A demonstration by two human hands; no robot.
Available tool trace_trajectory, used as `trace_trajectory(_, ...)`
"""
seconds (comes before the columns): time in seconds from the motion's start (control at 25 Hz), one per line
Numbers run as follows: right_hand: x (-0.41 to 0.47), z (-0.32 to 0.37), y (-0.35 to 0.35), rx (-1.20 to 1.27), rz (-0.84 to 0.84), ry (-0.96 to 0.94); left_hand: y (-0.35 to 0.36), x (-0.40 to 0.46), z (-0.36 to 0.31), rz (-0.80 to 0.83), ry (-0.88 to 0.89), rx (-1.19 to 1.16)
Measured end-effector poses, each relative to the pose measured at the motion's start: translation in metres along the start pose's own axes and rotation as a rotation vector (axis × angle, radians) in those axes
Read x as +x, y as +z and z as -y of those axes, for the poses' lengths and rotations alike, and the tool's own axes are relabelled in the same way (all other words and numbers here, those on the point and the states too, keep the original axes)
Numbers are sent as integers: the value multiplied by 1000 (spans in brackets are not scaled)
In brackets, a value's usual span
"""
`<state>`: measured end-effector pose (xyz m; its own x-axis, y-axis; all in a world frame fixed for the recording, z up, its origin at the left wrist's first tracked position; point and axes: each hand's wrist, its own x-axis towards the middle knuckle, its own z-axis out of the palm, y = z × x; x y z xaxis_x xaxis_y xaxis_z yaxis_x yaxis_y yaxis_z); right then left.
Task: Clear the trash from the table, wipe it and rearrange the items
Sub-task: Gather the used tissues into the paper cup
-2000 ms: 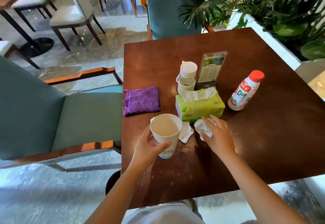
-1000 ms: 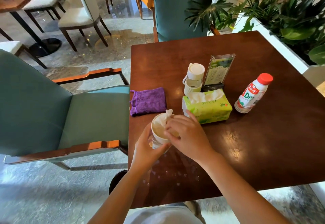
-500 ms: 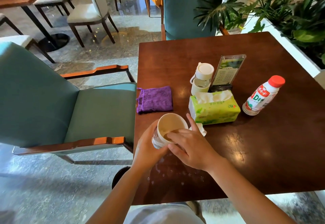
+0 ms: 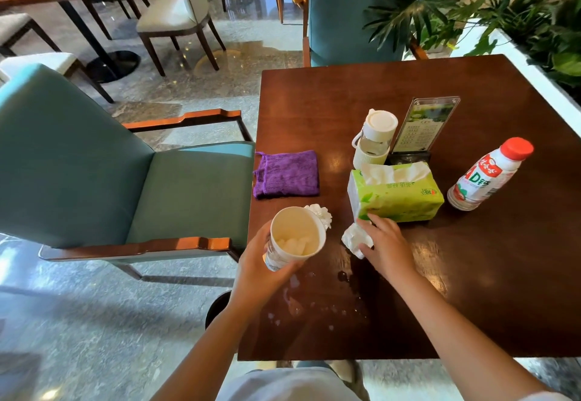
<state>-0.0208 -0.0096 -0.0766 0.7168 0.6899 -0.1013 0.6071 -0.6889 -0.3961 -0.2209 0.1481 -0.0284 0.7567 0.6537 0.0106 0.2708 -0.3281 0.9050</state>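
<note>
tissue (image 4: 355, 238), crumpled and white, lies on the table (image 4: 490, 259) just before the tissue box (image 4: 396, 194); the right hand (image 4: 386, 245) closes its fingers on it. it looks soft and near weightless, so a light pinch anywhere should lift it. the left hand (image 4: 261, 270) grips the cup (image 4: 294, 242) around its wall, tilted; thin paper, likely easy to crush. white wads sit inside, and another wad (image 4: 320, 215) shows behind the rim; whether it touches is unclear. droplets (image 4: 301, 309) blur together.
</note>
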Motion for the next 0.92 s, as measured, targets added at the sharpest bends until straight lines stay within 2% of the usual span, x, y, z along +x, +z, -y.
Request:
trace_trajectory(0.12,11,-1,16,-93,127,27,-5,-3,3,-8,-29,25)
trace_trajectory(0.24,10,-2,29,-93,78,18,-8,-6,5,-21,-43,34)
trace_trajectory(0.44,4,26,-2,326,-246,71,-9,-8,7,-35,-58,15)
trace_trajectory(0.52,1,51,-31,480,-370,-30,-8,-7,7,-36,-48,18)
trace_trajectory(0.6,-10,78,-59,573,-491,-238,-8,-6,7,-37,-34,7)
trace_trajectory(0.72,-29,112,-66,503,-500,-442,-6,-5,4,-38,10,-37)
trace_trajectory(0.84,-36,131,-49,242,-440,-482,-7,-4,-5,-46,54,-51)
trace_trajectory(0.92,-38,131,-41,168,-382,-531,-9,-4,-9,-46,72,-40)
